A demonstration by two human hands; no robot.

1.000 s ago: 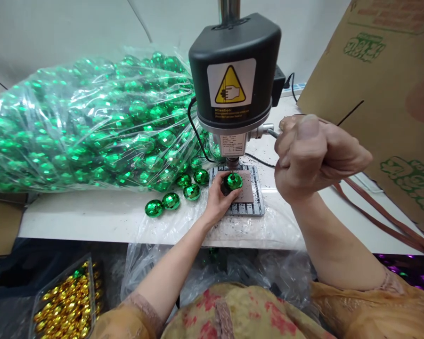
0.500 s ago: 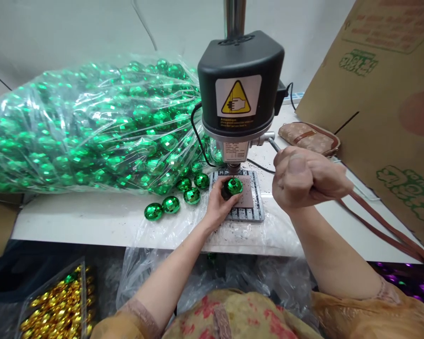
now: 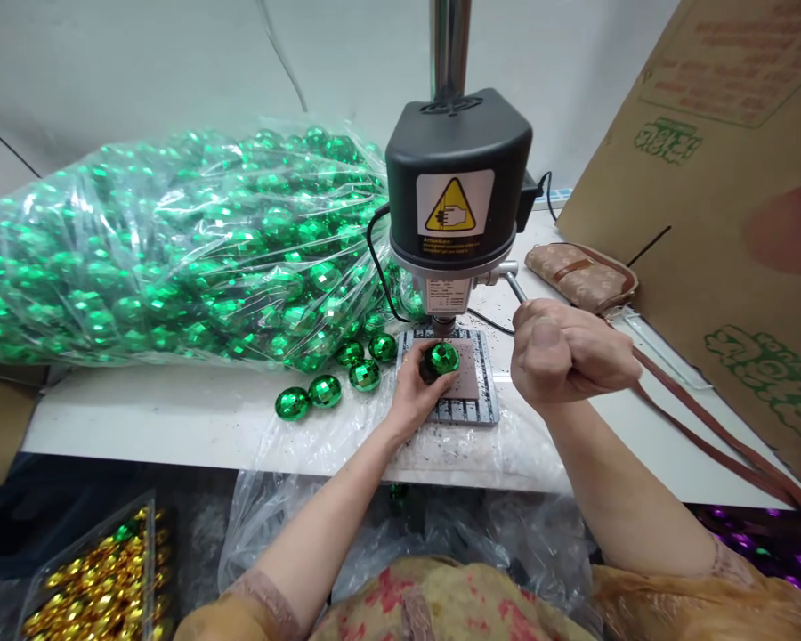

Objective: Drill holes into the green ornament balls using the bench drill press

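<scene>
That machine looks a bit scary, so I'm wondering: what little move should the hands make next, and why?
Maybe the right hand should ease the lever down a little, gently: it grips the lever, and the left hand holds a green ball just below the chuck of the black machine. I can't tell whether the ball is being drilled.

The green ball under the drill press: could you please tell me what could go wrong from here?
The bare left hand holds the green ball just below the chuck of the drill press, so a slip might injure it. Only that hand is seen steadying the round ball, so it could twist if the right hand pulls the lever. Loose green balls lie near the left wrist; a nudge could set them rolling.
</scene>
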